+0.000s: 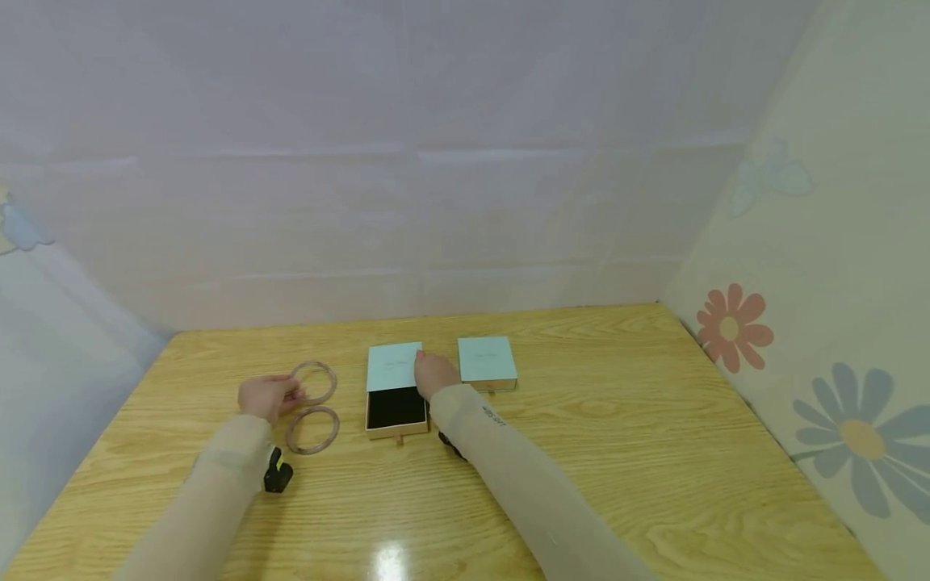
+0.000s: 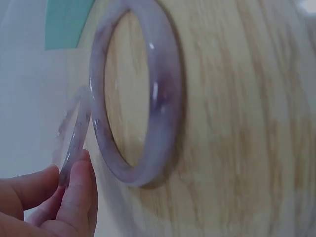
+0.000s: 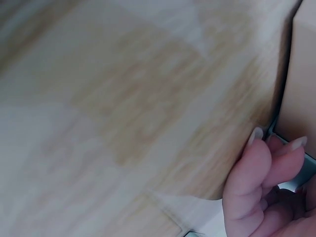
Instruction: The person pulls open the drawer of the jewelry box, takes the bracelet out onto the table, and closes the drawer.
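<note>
My left hand [image 1: 267,397] pinches a pale purple bangle [image 1: 334,379] between thumb and fingers. In the left wrist view this bangle [image 2: 78,132] stands tilted, seen nearly edge-on. A second, similar bangle [image 1: 311,451] lies flat on the table just in front of it. To the right is a gift box with a light blue sleeve [image 1: 385,369]; its black-lined drawer [image 1: 395,410] is pulled out towards me. My right hand [image 1: 436,374] grips the sleeve's right side, its thumb at the top edge. Curled fingers [image 3: 247,185] show against the box side in the right wrist view.
Another light blue box [image 1: 487,360], closed, stands right of my right hand. The wooden table [image 1: 617,420] runs back to a pale cloth wall [image 1: 436,202]. A flower-patterned panel [image 1: 814,323] borders the right side.
</note>
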### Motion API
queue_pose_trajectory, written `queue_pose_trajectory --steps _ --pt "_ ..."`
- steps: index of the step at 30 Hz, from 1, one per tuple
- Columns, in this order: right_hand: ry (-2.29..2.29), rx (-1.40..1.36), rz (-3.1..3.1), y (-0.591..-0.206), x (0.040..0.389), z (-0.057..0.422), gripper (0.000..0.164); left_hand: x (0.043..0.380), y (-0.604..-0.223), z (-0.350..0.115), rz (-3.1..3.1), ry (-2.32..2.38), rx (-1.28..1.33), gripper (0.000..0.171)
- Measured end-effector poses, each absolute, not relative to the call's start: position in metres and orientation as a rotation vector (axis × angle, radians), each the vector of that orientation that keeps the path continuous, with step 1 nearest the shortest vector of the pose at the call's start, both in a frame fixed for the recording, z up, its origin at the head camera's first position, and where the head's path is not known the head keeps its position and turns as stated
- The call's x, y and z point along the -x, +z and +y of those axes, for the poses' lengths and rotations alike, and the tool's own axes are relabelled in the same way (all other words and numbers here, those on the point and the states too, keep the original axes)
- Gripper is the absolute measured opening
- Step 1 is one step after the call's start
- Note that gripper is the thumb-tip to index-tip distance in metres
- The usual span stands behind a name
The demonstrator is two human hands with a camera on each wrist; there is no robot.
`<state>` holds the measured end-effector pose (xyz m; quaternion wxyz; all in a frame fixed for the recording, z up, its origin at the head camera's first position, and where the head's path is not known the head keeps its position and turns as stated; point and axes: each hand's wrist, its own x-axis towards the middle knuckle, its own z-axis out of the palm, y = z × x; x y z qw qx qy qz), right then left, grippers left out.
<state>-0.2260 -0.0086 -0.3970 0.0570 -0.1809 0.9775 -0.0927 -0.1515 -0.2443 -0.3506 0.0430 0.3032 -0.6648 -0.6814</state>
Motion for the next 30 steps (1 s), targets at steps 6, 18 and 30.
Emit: queue_pose_trajectory --steps 6,18,30 --pt "-0.405 0.474 2.951 -0.397 0.225 -0.007 0.045 0.155 -0.355 -0.251 -2.182 -1.958 -0.887 0.03" --pt "-0.412 0.49 2.953 -0.394 0.222 -0.004 0.049 0.164 -0.364 -0.256 -2.311 -1.823 -0.951 0.036" --pt "-0.628 0.322 2.908 -0.401 0.227 -0.008 0.065 0.165 -0.359 -0.251 -2.444 -1.634 -0.998 0.025"
